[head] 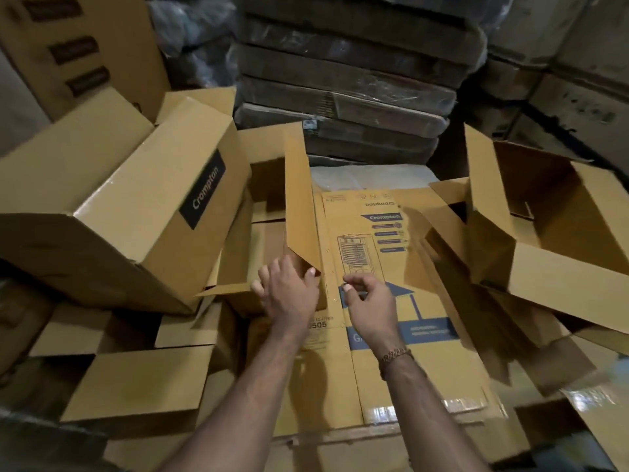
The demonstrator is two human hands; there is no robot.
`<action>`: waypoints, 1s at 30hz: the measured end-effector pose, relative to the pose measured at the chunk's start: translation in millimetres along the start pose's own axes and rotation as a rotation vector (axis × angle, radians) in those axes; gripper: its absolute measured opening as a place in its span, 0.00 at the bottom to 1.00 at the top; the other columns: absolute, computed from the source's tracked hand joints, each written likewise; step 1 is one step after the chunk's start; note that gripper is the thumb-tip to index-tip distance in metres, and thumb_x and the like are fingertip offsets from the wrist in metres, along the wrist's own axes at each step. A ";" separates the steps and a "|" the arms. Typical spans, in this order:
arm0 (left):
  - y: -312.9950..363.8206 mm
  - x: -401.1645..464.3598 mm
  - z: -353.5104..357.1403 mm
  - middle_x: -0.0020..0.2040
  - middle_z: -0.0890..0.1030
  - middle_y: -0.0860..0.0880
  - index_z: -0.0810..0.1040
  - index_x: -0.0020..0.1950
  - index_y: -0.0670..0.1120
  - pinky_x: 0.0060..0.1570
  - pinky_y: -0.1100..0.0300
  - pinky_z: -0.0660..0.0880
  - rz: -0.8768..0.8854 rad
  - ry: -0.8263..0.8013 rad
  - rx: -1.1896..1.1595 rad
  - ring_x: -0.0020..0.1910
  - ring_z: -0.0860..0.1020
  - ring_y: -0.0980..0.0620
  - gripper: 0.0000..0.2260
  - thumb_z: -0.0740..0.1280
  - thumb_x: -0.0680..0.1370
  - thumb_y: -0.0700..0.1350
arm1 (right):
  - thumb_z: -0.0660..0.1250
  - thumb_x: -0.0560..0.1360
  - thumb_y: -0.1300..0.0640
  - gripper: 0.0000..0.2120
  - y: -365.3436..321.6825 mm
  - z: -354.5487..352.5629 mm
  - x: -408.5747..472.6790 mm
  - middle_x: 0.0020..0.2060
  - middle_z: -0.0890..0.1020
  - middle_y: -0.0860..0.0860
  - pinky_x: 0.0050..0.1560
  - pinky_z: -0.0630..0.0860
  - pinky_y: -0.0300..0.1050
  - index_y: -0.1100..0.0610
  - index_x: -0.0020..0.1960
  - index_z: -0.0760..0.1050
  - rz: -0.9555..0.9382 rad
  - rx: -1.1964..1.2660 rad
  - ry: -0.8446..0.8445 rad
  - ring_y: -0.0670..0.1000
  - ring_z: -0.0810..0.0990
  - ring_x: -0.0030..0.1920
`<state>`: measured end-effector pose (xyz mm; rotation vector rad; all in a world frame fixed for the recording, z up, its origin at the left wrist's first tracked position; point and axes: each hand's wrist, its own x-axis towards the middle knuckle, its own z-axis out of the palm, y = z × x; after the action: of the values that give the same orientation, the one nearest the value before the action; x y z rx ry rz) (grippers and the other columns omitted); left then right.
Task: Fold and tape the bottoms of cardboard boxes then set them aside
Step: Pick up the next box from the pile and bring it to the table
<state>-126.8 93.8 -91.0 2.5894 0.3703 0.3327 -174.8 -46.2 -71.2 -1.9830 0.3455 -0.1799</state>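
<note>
A flattened printed cardboard box [381,253] lies in front of me on a stack of flat boxes. Beside it on the left, a tall upright flap [301,199] of an opened box rises. My left hand [289,291] holds the lower corner of that flap, thumb on the near face and fingers behind it. Close by on the right, my right hand [369,304] hovers over the printed box with loosely curled fingers and nothing in it. No tape is in view.
An assembled box [136,199] with a black label lies tilted at the left. An open box [561,226] with spread flaps sits at the right. More open boxes [136,376] lie at the lower left. Wrapped dark stacks [347,80] stand behind.
</note>
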 end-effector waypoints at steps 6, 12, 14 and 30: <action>-25.0 13.3 15.1 0.59 0.82 0.52 0.78 0.66 0.54 0.65 0.48 0.64 -0.131 -0.267 -0.119 0.60 0.75 0.50 0.24 0.70 0.77 0.67 | 0.68 0.82 0.54 0.06 4.3 7.0 7.3 0.48 0.85 0.41 0.53 0.84 0.50 0.45 0.56 0.81 0.054 -0.013 0.037 0.45 0.85 0.49; -13.1 34.7 12.1 0.69 0.79 0.50 0.71 0.75 0.51 0.70 0.45 0.63 -0.169 -0.384 -0.184 0.69 0.75 0.45 0.35 0.64 0.76 0.73 | 0.68 0.82 0.55 0.06 3.9 15.6 5.6 0.47 0.85 0.42 0.53 0.84 0.51 0.44 0.55 0.81 0.063 0.004 0.065 0.45 0.85 0.49; -6.1 43.4 14.8 0.68 0.79 0.50 0.71 0.74 0.52 0.72 0.43 0.65 -0.186 -0.462 -0.251 0.68 0.75 0.43 0.33 0.64 0.78 0.71 | 0.68 0.82 0.55 0.06 3.1 18.4 5.7 0.47 0.85 0.42 0.53 0.84 0.51 0.45 0.55 0.81 0.059 0.010 0.060 0.45 0.85 0.49; 62.8 52.0 35.0 0.46 0.84 0.50 0.84 0.55 0.48 0.42 0.55 0.79 -0.139 -0.336 -0.533 0.44 0.82 0.47 0.14 0.61 0.86 0.51 | 0.58 0.86 0.47 0.11 15.6 2.1 12.1 0.48 0.85 0.42 0.52 0.80 0.48 0.44 0.55 0.79 0.133 0.087 0.144 0.49 0.83 0.53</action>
<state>-55.4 42.3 -80.1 2.0344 0.2899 -0.0536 -165.3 -54.4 -86.5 -1.8589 0.5520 -0.2494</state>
